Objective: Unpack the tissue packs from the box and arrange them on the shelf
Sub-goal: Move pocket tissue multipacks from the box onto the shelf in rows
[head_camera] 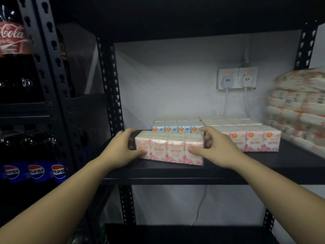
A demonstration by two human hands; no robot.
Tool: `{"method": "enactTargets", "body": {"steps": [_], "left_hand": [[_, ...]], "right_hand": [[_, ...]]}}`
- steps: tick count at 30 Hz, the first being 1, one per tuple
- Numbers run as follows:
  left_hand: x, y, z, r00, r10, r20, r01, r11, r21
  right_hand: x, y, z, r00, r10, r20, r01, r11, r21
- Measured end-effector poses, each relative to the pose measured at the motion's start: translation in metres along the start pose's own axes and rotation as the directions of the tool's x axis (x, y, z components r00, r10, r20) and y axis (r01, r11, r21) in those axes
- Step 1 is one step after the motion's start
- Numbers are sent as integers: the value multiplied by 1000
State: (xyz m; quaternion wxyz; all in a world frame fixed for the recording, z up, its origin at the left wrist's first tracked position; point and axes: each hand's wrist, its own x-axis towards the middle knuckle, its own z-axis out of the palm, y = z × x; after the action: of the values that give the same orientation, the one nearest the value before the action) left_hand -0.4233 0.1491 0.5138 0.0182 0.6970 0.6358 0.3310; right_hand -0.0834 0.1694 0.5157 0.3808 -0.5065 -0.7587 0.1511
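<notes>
A pink tissue pack rests on the dark shelf near its front edge. My left hand grips its left end and my right hand grips its right end, thumb across the front. Behind it lies a blue tissue pack. To the right sits another pink tissue pack, with more pale packs behind it. The box is out of view.
A tall stack of wrapped tissue bundles fills the shelf's right end. Two wall sockets with plugs and hanging cables sit on the back wall. Cola bottles and Pepsi bottles stand on the left rack. A lower shelf lies below.
</notes>
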Motion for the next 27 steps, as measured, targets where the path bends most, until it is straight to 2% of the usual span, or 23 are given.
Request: {"method": "enactTargets", "body": {"steps": [3, 6, 8, 10, 13, 15, 19, 22, 24, 27], "left_hand": [[-1, 9, 1, 996, -12, -87, 10, 1000, -25], [-6, 17, 6, 999, 48, -16, -49, 999, -25], [-13, 25, 8, 994, 98, 54, -98, 995, -9], [-19, 33, 11, 979, 191, 69, -192, 981, 8], [-28, 50, 10, 936, 350, 23, -351, 934, 64], [-32, 61, 5, 911, 408, -53, -405, 912, 59], [-32, 69, -16, 905, 388, -174, -417, 891, -182], [-30, 78, -26, 923, 371, -104, -380, 832, -403], [-31, 85, -25, 917, 394, -55, -369, 791, -487], [-36, 93, -26, 914, 404, -21, -352, 768, -534]], "right_hand": [[-8, -3, 0, 996, 25, 83, -21, 999, -46], [-10, -8, 0, 989, 50, 137, -52, 999, 12], [-12, -17, -2, 995, 39, 89, -46, 996, 80], [-14, -31, -6, 999, 1, 32, -5, 992, 125], [-20, -55, -13, 997, -68, -38, 73, 983, 171], [-24, -67, -17, 989, -122, -82, 135, 974, 182], [-28, -76, -29, 973, -212, -89, 228, 939, 257], [-29, -78, -34, 954, -297, -30, 273, 830, 486], [-29, -77, -32, 930, -362, 59, 249, 742, 623], [-35, -79, -26, 895, -440, 71, 312, 734, 602]]}}
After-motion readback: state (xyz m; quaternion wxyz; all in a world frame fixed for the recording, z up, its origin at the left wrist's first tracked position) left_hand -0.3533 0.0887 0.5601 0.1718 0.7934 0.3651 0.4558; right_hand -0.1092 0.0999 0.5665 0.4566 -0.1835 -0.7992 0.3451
